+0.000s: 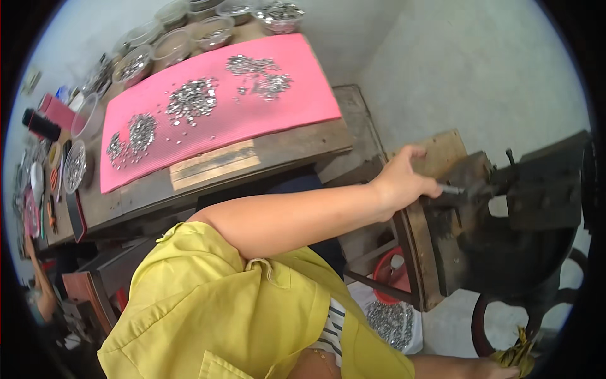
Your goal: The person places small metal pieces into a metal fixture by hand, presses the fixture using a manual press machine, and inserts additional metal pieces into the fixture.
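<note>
A: Location of left hand (404,182)?
B: At 3 o'clock, beside black machine (480,252), with slim grey metal piece (451,189) at fingertips. Cannot tell whether gripped.
A: Right hand (508,369)?
B: Between 4 and 5 o'clock, closed around yellow wrapping (519,348).
A: Surroundings?
B: Between 10 and 11 o'clock: pink mat (246,119) on wooden worktop (309,140), bearing heaps of small shiny pieces (192,99).

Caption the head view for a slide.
Left hand holding a slim metal piece at a dark machine; metal bits on a pink mat.
</note>
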`<action>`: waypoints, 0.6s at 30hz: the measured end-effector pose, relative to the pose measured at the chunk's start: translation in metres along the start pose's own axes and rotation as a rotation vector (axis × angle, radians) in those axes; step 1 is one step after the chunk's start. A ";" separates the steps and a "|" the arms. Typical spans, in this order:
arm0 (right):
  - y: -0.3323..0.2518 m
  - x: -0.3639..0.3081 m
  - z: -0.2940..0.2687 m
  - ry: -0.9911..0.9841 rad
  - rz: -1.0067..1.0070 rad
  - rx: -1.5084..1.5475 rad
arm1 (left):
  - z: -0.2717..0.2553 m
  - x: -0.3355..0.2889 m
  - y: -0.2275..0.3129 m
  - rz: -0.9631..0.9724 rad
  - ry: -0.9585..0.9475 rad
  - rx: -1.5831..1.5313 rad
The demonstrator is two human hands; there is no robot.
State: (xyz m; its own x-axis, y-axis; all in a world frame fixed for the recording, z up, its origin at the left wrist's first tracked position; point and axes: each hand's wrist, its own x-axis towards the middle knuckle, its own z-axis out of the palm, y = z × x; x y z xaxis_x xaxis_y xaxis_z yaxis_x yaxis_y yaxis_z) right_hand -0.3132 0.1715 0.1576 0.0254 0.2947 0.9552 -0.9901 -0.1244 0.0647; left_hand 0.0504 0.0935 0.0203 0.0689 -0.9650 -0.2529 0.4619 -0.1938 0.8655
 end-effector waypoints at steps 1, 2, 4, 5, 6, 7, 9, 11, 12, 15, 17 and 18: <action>-0.066 -0.015 0.021 -0.028 -0.013 0.395 | -0.012 -0.015 0.005 -0.068 -0.033 -0.037; -0.041 -0.043 0.003 -0.315 -0.083 0.175 | -0.021 -0.026 0.004 -0.077 -0.049 -0.118; -0.145 -0.091 0.018 -0.836 0.099 0.639 | -0.046 -0.055 0.014 -0.153 -0.065 -0.138; -0.175 -0.102 0.027 -0.921 -0.303 0.646 | -0.061 -0.072 0.018 -0.184 -0.078 -0.198; -0.198 -0.120 0.028 -0.964 -0.364 0.734 | -0.071 -0.086 0.020 -0.183 -0.091 -0.211; -0.219 -0.137 0.025 -0.862 -0.447 0.757 | -0.081 -0.098 0.022 -0.184 -0.104 -0.221; -0.246 -0.146 0.018 -0.778 -0.373 0.901 | -0.097 -0.121 0.029 -0.168 -0.125 -0.216; -0.272 -0.142 0.021 -0.661 -0.354 0.969 | -0.116 -0.140 0.035 -0.128 -0.185 -0.167; -0.283 -0.138 0.024 -0.660 -0.365 0.997 | -0.129 -0.150 0.036 -0.117 -0.163 -0.184; -0.308 -0.133 0.030 -0.635 -0.344 1.117 | -0.175 -0.176 0.027 0.384 -0.188 0.329; -0.321 -0.134 0.031 -0.660 -0.326 1.144 | -0.225 -0.180 0.017 0.869 0.171 1.087; -0.328 -0.134 0.031 -0.680 -0.301 1.170 | -0.253 -0.188 0.013 0.867 0.262 1.221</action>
State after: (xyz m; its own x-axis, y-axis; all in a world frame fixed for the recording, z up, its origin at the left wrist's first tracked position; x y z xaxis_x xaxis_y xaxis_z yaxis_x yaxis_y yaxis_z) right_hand 0.0123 0.1430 0.0173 0.6112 -0.0207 0.7912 -0.2526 -0.9525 0.1702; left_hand 0.2669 0.3166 -0.0301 0.1372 -0.8221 0.5526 -0.7857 0.2494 0.5662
